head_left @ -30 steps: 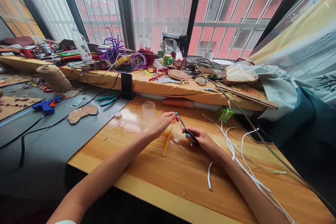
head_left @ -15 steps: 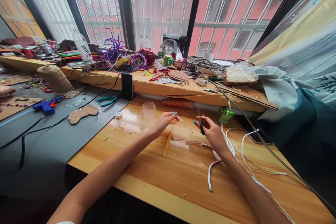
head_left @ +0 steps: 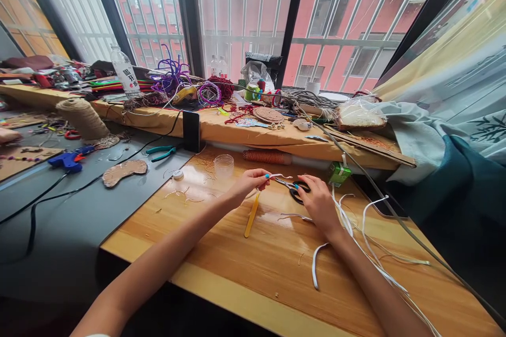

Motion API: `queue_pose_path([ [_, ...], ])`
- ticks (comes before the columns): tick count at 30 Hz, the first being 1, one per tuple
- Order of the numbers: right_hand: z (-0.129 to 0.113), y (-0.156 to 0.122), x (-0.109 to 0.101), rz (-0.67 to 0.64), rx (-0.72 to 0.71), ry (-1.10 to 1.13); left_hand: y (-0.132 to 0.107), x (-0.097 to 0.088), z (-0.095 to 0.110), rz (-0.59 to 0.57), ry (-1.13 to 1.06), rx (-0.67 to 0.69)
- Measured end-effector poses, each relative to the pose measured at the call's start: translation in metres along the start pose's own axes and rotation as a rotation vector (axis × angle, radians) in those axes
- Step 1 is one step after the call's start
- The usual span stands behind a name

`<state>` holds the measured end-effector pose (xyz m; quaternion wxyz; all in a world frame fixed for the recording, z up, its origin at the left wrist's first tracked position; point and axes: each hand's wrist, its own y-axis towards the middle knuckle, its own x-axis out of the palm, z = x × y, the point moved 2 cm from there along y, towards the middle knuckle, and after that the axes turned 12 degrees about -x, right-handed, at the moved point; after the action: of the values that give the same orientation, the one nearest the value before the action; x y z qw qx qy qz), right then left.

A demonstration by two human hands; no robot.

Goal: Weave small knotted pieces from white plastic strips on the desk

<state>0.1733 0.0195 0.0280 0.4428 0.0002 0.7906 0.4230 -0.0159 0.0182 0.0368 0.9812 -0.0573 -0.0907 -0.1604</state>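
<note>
My left hand (head_left: 253, 180) is closed in a pinch on a short white cord (head_left: 281, 176), whose free end sticks out to the right. My right hand (head_left: 317, 201) has its fingers on the black handles of a pair of scissors (head_left: 297, 193), with the blades pointing left toward the left hand. Whether the scissors rest on the wood is hard to tell. Below the left hand lies a yellow craft stick (head_left: 252, 216). Another piece of white cord (head_left: 315, 268) curves on the table near my right forearm.
A clear plastic cup (head_left: 224, 166) and a spool of orange thread (head_left: 266, 156) stand or lie at the back. Long white cords (head_left: 367, 226) and a green carton (head_left: 339, 174) are at right. Pliers (head_left: 161, 152), a glue gun (head_left: 69, 160) and another person's hand (head_left: 10, 136) are at left.
The scissors have swung from upright to pointing left, and my right hand has turned palm-down over their handles. The cord in my left hand now extends more level to the right.
</note>
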Motion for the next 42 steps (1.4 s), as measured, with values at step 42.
queue_pose_path([
  [42,-0.05,0.001,-0.006,-0.066,-0.023,0.354,-0.015,0.022,0.007,-0.123,0.094,-0.029],
])
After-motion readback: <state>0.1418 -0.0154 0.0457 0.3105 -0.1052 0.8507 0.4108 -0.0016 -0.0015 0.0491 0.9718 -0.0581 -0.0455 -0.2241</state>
